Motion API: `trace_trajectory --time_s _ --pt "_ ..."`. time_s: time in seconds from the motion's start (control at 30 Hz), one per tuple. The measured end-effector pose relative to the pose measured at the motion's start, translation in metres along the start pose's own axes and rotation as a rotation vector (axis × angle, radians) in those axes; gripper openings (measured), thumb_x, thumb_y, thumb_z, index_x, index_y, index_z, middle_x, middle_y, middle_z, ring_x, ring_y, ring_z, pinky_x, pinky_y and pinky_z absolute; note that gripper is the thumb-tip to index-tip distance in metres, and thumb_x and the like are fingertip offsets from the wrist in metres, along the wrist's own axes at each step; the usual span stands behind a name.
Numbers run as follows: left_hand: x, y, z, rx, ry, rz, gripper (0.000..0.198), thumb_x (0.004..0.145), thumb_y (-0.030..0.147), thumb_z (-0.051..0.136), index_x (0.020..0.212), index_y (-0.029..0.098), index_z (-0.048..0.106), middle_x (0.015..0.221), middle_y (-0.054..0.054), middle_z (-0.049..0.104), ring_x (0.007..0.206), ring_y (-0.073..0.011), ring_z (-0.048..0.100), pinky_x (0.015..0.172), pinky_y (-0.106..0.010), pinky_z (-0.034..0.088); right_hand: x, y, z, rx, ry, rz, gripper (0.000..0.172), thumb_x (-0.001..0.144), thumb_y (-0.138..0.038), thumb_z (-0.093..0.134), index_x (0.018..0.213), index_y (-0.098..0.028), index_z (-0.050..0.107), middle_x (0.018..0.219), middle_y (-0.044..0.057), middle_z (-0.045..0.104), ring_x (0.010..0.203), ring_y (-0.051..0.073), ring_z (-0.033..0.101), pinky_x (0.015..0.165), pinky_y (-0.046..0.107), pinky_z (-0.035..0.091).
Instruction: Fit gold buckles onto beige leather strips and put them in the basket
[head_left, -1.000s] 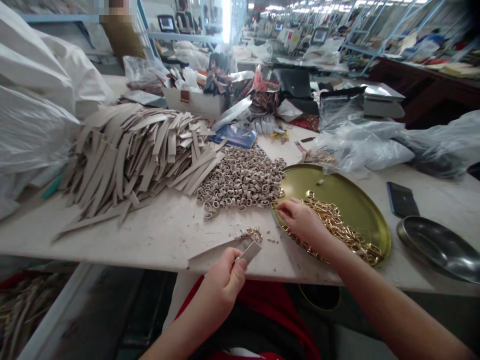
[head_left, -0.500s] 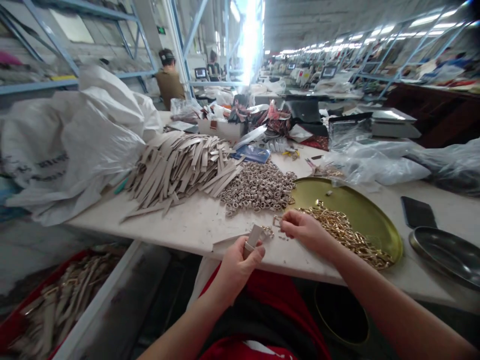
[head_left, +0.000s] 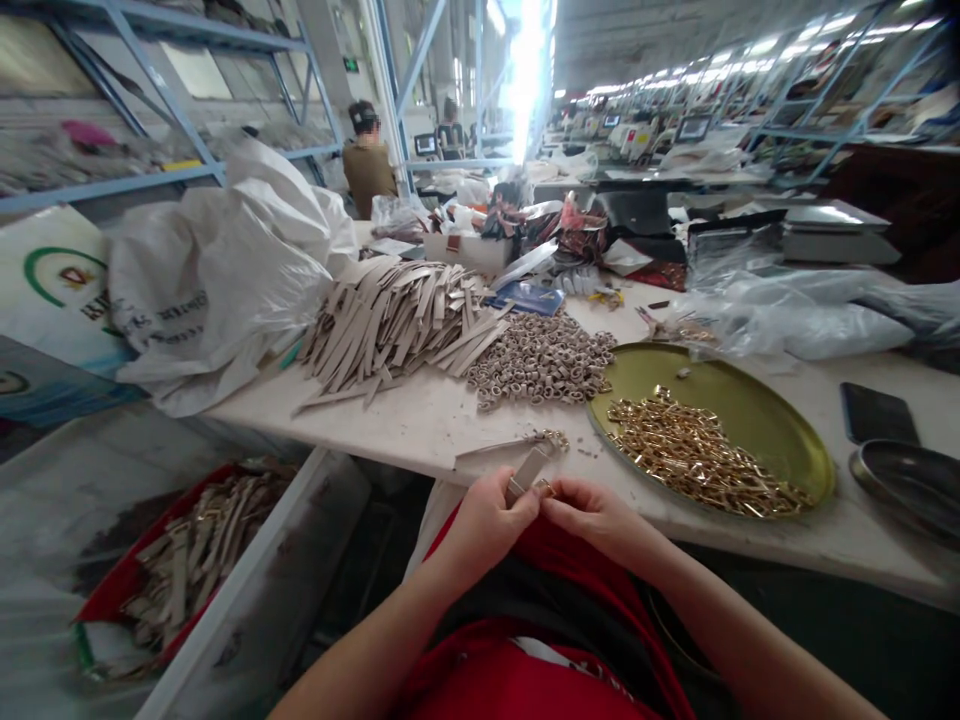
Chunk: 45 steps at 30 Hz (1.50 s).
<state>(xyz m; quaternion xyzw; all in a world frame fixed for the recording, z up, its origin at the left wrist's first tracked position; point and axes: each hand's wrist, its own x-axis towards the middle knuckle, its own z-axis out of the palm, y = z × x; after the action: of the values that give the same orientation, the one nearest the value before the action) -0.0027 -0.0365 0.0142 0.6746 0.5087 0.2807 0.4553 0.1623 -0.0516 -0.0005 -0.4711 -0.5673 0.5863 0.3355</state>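
Observation:
My left hand (head_left: 484, 520) is closed on the end of a beige strap (head_left: 528, 468), held just below the table's front edge. My right hand (head_left: 592, 515) meets it, fingers pinched on a small gold buckle (head_left: 545, 488) at the strap's end. On the table lie a heap of beige straps (head_left: 397, 318), a pile of small beige loops (head_left: 544, 358) and a brass round tray (head_left: 757, 405) with several gold buckles (head_left: 694, 458). Another strap with a buckle (head_left: 517, 445) lies at the table edge.
A red bin (head_left: 112, 590) of finished straps sits on the floor at left. White sacks (head_left: 217, 270) crowd the table's left. A dark phone (head_left: 877, 413) and a steel bowl (head_left: 907, 478) lie right. Clear bags (head_left: 787, 310) and clutter fill the back. A person (head_left: 367, 165) stands far off.
My right hand left the brass tray with a buckle and came to my left hand. Both hands dropped from the table to my lap edge. The view tilted up and left.

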Motion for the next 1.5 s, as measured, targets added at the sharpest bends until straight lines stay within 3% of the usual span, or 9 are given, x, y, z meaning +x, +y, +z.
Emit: trace_trajectory --time_s 0.23,0.33,0.47,0.57,0.7,0.8,0.93,1.17,1.5 --pt "0.006 -0.01 -0.001 -0.127 -0.252 -0.036 0.018 0.076 0.031 0.051 0.074 0.013 0.057 0.063 0.003 0.051 0.057 -0.0093 0.041 0.05 -0.019 0.029 -0.01 0.007 -0.007 -0.139 0.041 -0.213 0.008 0.079 -0.029 0.06 0.08 -0.021 0.062 0.086 0.003 0.06 0.079 0.016 0.057 0.072 0.027 0.045" --pt "0.007 -0.013 0.002 -0.292 -0.34 -0.111 0.02 0.076 0.034 0.053 0.078 0.014 0.054 0.061 0.004 0.047 0.053 -0.0077 0.038 0.047 -0.019 0.027 -0.006 0.013 -0.004 0.045 0.089 -0.137 0.014 0.076 -0.031 0.065 0.085 -0.022 0.06 0.075 -0.001 0.061 0.068 0.014 0.057 0.064 0.026 0.047" --pt "0.011 -0.013 0.003 -0.42 -0.308 -0.15 0.031 0.084 0.047 0.04 0.08 0.017 0.046 0.051 0.007 0.037 0.042 -0.0069 0.03 0.042 -0.019 0.024 0.003 0.016 -0.003 0.327 0.235 -0.012 0.023 0.067 -0.034 0.073 0.084 -0.021 0.066 0.071 -0.001 0.064 0.062 0.011 0.057 0.061 0.025 0.049" --pt "0.015 -0.013 0.001 -0.281 -0.265 -0.089 0.027 0.087 0.04 0.039 0.079 0.017 0.049 0.053 0.006 0.04 0.046 -0.0085 0.035 0.046 -0.02 0.029 0.011 0.017 -0.003 0.665 0.399 0.088 0.027 0.059 -0.032 0.08 0.08 -0.022 0.068 0.068 -0.004 0.064 0.058 0.008 0.056 0.06 0.021 0.05" --pt "0.02 -0.014 0.002 -0.031 -0.26 0.025 0.023 0.087 0.032 0.04 0.079 0.016 0.056 0.067 0.0 0.054 0.063 -0.0127 0.047 0.059 -0.023 0.036 0.017 0.025 0.004 0.9 0.365 0.224 0.029 0.055 -0.028 0.082 0.079 -0.022 0.068 0.07 -0.004 0.065 0.058 0.006 0.057 0.059 0.017 0.05" --pt "0.025 -0.017 0.007 0.017 -0.268 0.042 0.019 0.086 0.026 0.041 0.082 0.016 0.057 0.077 -0.002 0.058 0.069 -0.0137 0.049 0.065 -0.024 0.037 0.017 0.032 0.012 0.863 0.312 0.228 0.023 0.061 -0.03 0.079 0.079 -0.021 0.067 0.069 -0.003 0.065 0.057 0.007 0.056 0.058 0.019 0.049" --pt "0.03 -0.021 0.015 -0.106 -0.261 -0.108 0.01 0.079 0.016 0.045 0.087 0.016 0.051 0.072 0.001 0.052 0.064 -0.0107 0.045 0.057 -0.021 0.036 0.018 0.035 0.016 0.667 0.418 0.117 0.023 0.061 -0.032 0.079 0.074 -0.02 0.063 0.067 -0.003 0.065 0.063 0.011 0.059 0.063 0.023 0.048" --pt "0.04 -0.024 0.014 -0.324 -0.372 -0.22 0.02 0.085 0.036 0.043 0.081 0.017 0.045 0.064 0.003 0.051 0.049 -0.007 0.043 0.046 -0.019 0.033 0.021 0.03 0.009 0.614 0.366 0.166 0.025 0.07 -0.041 0.07 0.078 -0.021 0.059 0.063 -0.003 0.062 0.056 0.013 0.057 0.057 0.027 0.048" --pt "0.039 -0.024 0.022 -0.474 -0.296 -0.323 0.019 0.078 0.034 0.051 0.073 0.017 0.044 0.06 0.003 0.055 0.042 -0.0048 0.041 0.043 -0.018 0.031 0.02 0.042 0.011 0.596 0.43 0.139 0.02 0.077 -0.04 0.064 0.081 -0.023 0.054 0.064 -0.004 0.058 0.054 0.013 0.055 0.055 0.026 0.047"
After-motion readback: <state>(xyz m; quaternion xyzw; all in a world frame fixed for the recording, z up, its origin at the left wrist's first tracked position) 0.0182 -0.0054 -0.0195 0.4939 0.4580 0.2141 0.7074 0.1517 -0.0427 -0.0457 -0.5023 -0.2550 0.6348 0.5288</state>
